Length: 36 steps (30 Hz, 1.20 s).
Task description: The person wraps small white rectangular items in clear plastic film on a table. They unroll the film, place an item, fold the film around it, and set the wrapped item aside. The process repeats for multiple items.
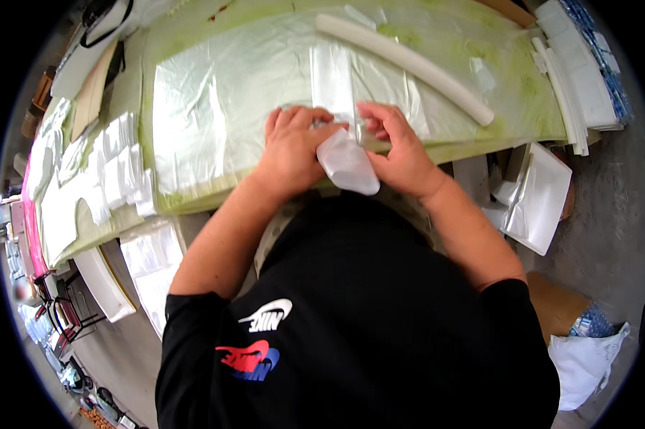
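Observation:
At the table's near edge my left hand (294, 149) is closed on a translucent white plastic sleeve (347, 166), its thumb laid across the top. The sleeve's rounded lower end hangs toward my body. Just to the right is my right hand (402, 151), index finger and thumb apart and the other fingers curled; its thumb is close to the sleeve's side, and whether it touches I cannot tell. Beyond both hands a long white plastic strip (332, 75) lies flat; my fingers hide where it meets the sleeve.
A pale roll (408, 58) lies slanting on the plastic-covered green table (265, 46). Stacks of white packets (115, 168) lie at left, beside a cardboard piece (95, 89). White sheets (576, 64) sit far right. Below the table's right side is a white box (538, 200).

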Each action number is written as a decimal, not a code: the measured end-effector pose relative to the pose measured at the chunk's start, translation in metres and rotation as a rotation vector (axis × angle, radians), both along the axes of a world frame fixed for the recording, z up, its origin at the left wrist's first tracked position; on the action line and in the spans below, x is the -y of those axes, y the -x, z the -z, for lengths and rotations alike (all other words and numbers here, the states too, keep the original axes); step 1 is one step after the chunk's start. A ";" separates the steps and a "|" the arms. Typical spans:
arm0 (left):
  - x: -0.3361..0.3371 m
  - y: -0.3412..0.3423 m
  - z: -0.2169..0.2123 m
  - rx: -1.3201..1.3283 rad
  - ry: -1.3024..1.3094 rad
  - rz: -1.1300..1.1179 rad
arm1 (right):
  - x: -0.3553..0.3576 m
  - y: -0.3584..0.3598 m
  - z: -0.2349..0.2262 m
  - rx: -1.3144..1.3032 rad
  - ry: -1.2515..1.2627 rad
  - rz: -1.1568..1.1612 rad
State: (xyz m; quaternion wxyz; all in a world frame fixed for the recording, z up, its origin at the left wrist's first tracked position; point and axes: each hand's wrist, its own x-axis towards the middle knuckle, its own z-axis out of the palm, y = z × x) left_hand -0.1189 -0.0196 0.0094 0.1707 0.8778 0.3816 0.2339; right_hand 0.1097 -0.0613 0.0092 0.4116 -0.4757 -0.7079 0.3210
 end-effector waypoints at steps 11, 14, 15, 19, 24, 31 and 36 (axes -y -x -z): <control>0.007 -0.003 0.000 -0.124 -0.018 -0.028 | -0.011 -0.006 -0.005 0.163 -0.175 -0.327; 0.005 -0.005 0.000 0.038 0.077 -0.096 | -0.015 -0.008 -0.002 0.169 -0.095 -0.282; 0.004 -0.003 0.000 0.091 0.122 -0.127 | -0.017 -0.006 0.000 0.110 -0.098 -0.236; 0.004 0.006 0.002 0.123 0.127 -0.148 | -0.021 0.003 -0.009 -0.015 0.359 -0.002; 0.003 0.004 0.008 0.191 0.113 -0.191 | -0.047 0.012 -0.028 0.253 0.509 0.049; 0.001 0.007 0.005 0.250 0.181 -0.162 | -0.062 0.017 -0.027 0.266 0.567 0.019; 0.008 0.008 0.000 0.161 0.138 -0.164 | -0.034 0.010 -0.011 0.027 0.189 -0.046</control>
